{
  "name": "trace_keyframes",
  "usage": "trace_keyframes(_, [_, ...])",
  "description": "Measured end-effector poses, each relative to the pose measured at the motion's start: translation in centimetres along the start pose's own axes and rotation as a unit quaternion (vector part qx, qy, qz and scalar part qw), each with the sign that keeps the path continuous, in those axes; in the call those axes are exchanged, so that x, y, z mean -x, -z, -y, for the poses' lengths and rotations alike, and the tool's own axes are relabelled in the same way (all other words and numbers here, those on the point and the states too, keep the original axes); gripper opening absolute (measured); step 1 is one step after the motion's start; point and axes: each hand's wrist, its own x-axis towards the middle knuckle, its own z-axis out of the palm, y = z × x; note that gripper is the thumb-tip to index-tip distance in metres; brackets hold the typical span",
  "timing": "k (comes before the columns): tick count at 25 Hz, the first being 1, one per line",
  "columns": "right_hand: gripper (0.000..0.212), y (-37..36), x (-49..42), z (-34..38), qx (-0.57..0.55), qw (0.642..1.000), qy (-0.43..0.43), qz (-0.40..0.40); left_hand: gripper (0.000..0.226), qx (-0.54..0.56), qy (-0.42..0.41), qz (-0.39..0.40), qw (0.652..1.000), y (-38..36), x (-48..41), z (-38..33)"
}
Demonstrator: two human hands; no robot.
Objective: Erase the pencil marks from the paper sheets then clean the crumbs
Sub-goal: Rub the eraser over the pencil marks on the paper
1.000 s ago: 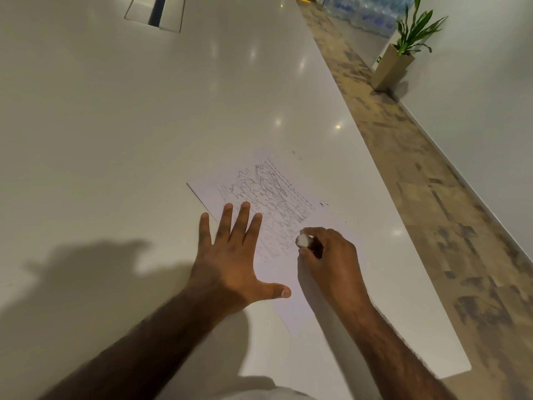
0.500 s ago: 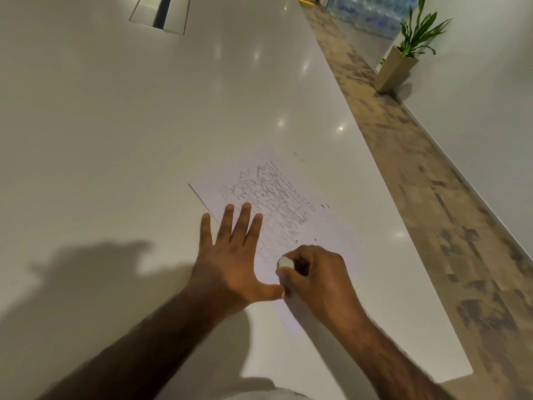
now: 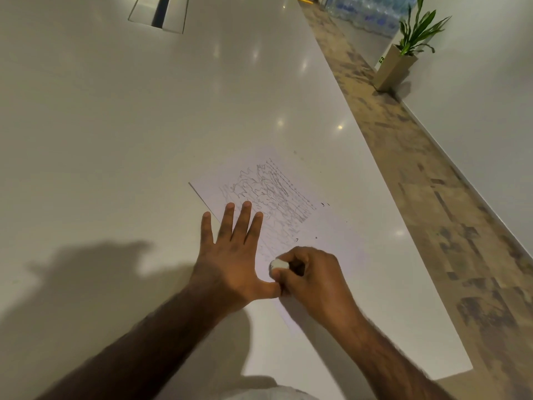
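Note:
A white paper sheet (image 3: 331,226) lies at an angle on the white table (image 3: 115,125), covered across its far half with grey pencil scribbles (image 3: 271,192). My left hand (image 3: 230,252) lies flat on the sheet's left side, fingers straight and spread, thumb out to the right. Beside that thumb, my right hand (image 3: 314,281) grips a small white eraser (image 3: 278,265) and presses it on the near part of the sheet. A few dark crumbs (image 3: 325,204) lie on the sheet's right side.
The table's right edge (image 3: 403,226) runs diagonally, with patterned floor beyond it. A metal cable hatch (image 3: 160,13) is set in the table at the far end. A potted plant (image 3: 403,53) stands by the wall, with packs of water bottles (image 3: 363,10) behind.
My right hand has drawn the eraser back from the middle of the scribbles to the near part of the sheet, next to my left thumb. The left hand has stayed put.

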Motion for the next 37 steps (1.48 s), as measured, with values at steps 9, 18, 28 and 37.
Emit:
trace_keyframes(9, [0.013, -0.3, 0.0, -0.2, 0.014, 0.999, 0.009, -0.035, 0.131, 0.013, 0.001, 0.008, 1.000, 0.0, -0.1, -0.1])
trace_keyframes(18, [0.008, -1.2, -0.8, 0.1, -0.005, 0.999, 0.019, -0.027, 0.130, 0.008, -0.011, -0.022, 1.000, -0.2, 0.1, 0.1])
trace_keyframes(28, [0.012, -1.5, -1.3, 0.2, 0.000, 0.998, 0.031, -0.060, 0.131, -0.007, -0.016, -0.061, 0.998, -0.5, 0.2, 0.2])
trace_keyframes(37, [0.013, -1.8, -1.6, 0.4, -0.003, 0.998, 0.021, -0.067, 0.132, 0.003, -0.014, -0.063, 0.998, -0.6, 0.1, 0.1])
